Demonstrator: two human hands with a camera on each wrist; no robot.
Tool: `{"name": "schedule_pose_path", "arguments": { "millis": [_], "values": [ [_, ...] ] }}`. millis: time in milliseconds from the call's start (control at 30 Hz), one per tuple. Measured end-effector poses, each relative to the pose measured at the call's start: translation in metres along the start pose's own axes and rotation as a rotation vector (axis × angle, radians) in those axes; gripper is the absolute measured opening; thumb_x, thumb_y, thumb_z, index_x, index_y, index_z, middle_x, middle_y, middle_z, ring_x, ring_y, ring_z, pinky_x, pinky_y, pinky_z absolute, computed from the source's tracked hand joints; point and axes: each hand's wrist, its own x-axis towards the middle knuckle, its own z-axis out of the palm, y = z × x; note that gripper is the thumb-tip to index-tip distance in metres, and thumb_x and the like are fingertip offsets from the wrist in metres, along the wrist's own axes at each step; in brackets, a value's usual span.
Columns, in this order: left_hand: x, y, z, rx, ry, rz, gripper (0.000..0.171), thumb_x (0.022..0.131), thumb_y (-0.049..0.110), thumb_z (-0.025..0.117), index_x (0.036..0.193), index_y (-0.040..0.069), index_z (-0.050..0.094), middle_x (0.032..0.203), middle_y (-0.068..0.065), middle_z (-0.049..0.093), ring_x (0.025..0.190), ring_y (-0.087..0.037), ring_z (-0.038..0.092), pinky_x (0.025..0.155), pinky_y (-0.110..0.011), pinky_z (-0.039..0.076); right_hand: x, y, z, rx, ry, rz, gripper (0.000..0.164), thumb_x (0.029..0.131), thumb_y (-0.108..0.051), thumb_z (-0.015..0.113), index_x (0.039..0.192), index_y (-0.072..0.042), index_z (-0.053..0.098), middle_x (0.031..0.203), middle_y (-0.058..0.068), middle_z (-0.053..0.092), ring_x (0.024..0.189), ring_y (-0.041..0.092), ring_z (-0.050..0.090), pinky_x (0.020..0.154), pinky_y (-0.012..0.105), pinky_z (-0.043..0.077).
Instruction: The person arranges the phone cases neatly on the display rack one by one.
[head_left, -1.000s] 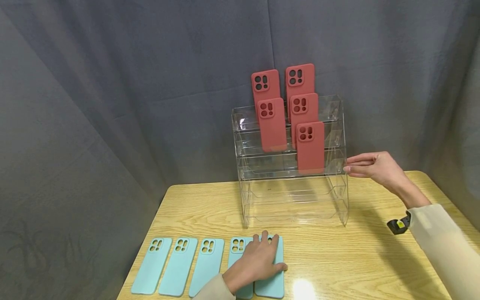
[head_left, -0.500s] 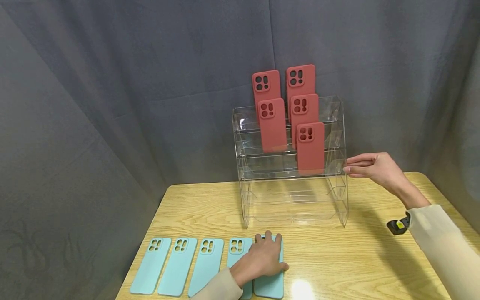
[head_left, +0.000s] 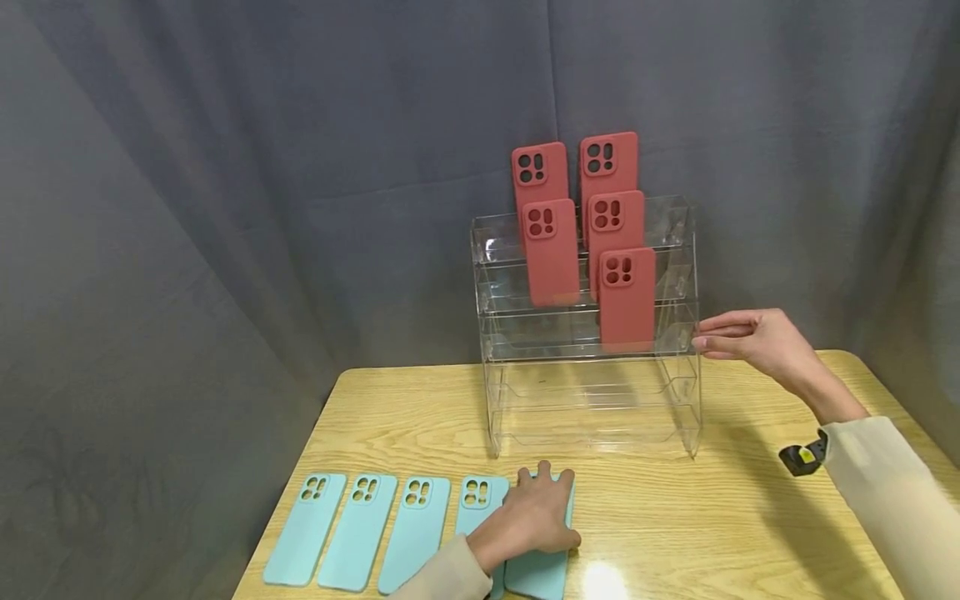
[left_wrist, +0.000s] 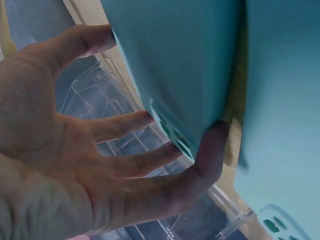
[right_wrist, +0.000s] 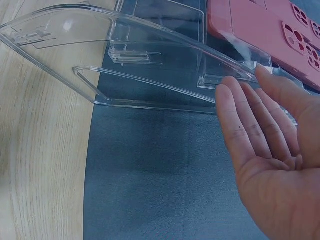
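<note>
My left hand [head_left: 534,510] grips the rightmost light-blue phone case [head_left: 538,573] in the row on the table. In the left wrist view, the thumb lies at one long edge of this case [left_wrist: 175,60] and the index finger at the other, with the middle fingertips near its camera cutouts. My right hand [head_left: 765,346] pinches the right side edge of a clear acrylic tiered rack [head_left: 592,360], thumb on one side and straight fingers on the other. Several red phone cases [head_left: 627,308] stand tilted back in the rack's upper tiers.
More light-blue phone cases [head_left: 358,533] lie side by side to the left on the wooden table [head_left: 405,417]. A grey curtain [head_left: 375,208] hangs behind and at the sides. A black wrist device [head_left: 802,457] is by the right sleeve.
My left hand has shifted slightly right over the rightmost light-blue case, whose lower end has moved a little left. My right hand keeps its place at the rack. The head view has shifted slightly.
</note>
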Motion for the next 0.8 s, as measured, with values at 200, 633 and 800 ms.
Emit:
{"name": "schedule_pose_path", "arguments": {
  "millis": [200,633,800],
  "values": [
    [-0.003,0.000,-0.009,-0.042,0.092,0.049,0.081,0.083,0.042,0.086,0.152,0.018,0.052,0.144,-0.019,0.054,0.120,-0.043,0.060,0.061,-0.047,0.061,-0.001,-0.001,0.000,-0.011,0.003,0.005,0.063,0.096,-0.039,0.078,0.140,0.003,0.063,0.105,-0.016,0.081,0.093,0.002,0.078,0.083,0.017,0.063],
    [-0.003,0.014,-0.061,-0.139,0.362,0.093,0.082,0.088,0.038,0.078,0.160,0.027,0.040,0.156,-0.013,0.046,0.134,-0.040,0.053,0.060,-0.045,0.056,0.000,-0.002,-0.001,-0.024,0.013,-0.014,0.060,0.097,-0.037,0.078,0.139,0.004,0.064,0.104,-0.014,0.082,0.091,0.002,0.078,0.082,0.014,0.062],
    [-0.001,0.020,-0.088,-0.157,0.449,0.084,0.082,0.088,0.038,0.077,0.160,0.027,0.040,0.156,-0.013,0.046,0.132,-0.038,0.054,0.062,-0.042,0.057,0.003,0.001,0.000,-0.018,-0.003,0.006,0.060,0.098,-0.035,0.077,0.141,0.004,0.062,0.109,-0.010,0.082,0.092,0.001,0.078,0.083,0.016,0.063]
  ]
}}
